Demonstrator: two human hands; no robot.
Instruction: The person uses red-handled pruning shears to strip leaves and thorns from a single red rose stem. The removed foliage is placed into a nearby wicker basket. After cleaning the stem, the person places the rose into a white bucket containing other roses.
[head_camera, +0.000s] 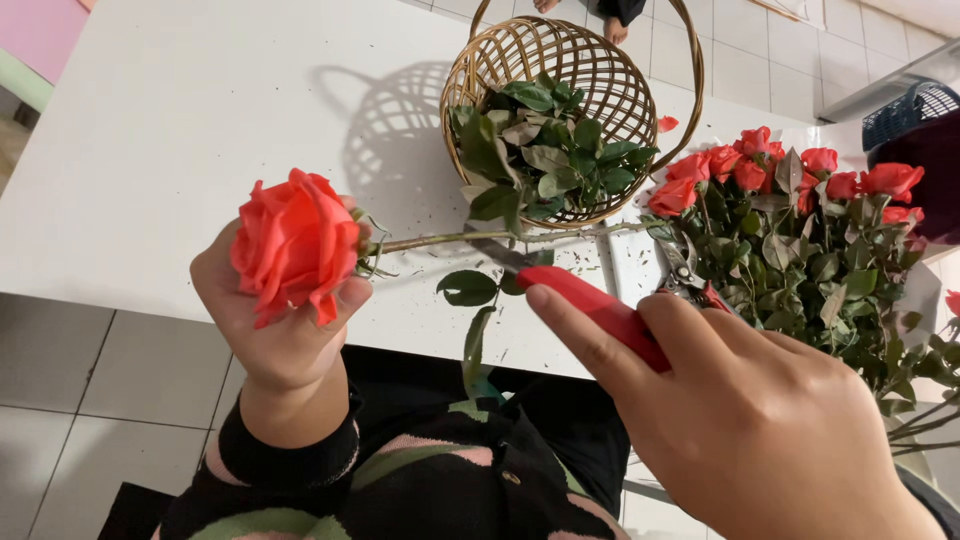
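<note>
From the head view, your left hand (285, 325) sits just past the near edge of the white table (180, 130), fingers (345, 297) closed around the base of a coral-red rose (292, 243), so the bloom faces up at you and hides most of the grip. From that hand the rose's stem (500, 236) runs out to your right, nearly level and roughly along the near edge of the table. That is its long axis, ending near the bunch of roses (800, 215) lying at the right end of the table.

Your right hand (760, 420) comes in from the near right, fingers (580, 335) wrapped shut on the red-handled pruning shears (600, 305). The shears point up and to the left, crossing the stem's line at an angle. Their dark blades (500, 252) lie at the stem about midway along it, just on the near side; you cannot tell whether the blades are parted or touch the stem. A leaf (468, 288) hangs from the stem beside the blades, toward you.

Just behind the stem, the wicker basket (610, 80) lies tipped on its side, mouth facing you and filled with cut leaves (545, 155), its rim just beside the stem. Room is tight on the far side and on the right; the table lies bare toward the left and far-left corner, with small green scraps (580, 262) scattered under the stem.
</note>
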